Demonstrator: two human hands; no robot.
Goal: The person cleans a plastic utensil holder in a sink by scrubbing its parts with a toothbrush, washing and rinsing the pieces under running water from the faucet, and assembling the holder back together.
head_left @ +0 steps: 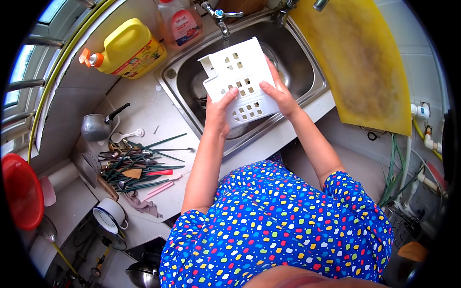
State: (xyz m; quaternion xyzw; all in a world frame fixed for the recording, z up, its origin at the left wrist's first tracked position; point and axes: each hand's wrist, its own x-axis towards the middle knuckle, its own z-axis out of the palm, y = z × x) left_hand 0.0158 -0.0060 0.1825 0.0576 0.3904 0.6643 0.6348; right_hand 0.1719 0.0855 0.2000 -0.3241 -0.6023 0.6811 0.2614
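Observation:
A white plastic utensil basket with rows of small holes is held tilted over the steel sink. My left hand grips its lower left side, thumb on the outer face. On the right side my right hand grips it too, its thumb pressed on the face and the fingers partly hidden behind. Just above the basket is the tap; I cannot tell whether water runs from it. Part of the sink's bottom is hidden by the basket and my hands.
Left of the sink, chopsticks and other utensils lie in a pile near a small metal pot. A yellow jug and a clear bottle stand behind. A yellow board leans at right. An enamel mug sits lower left.

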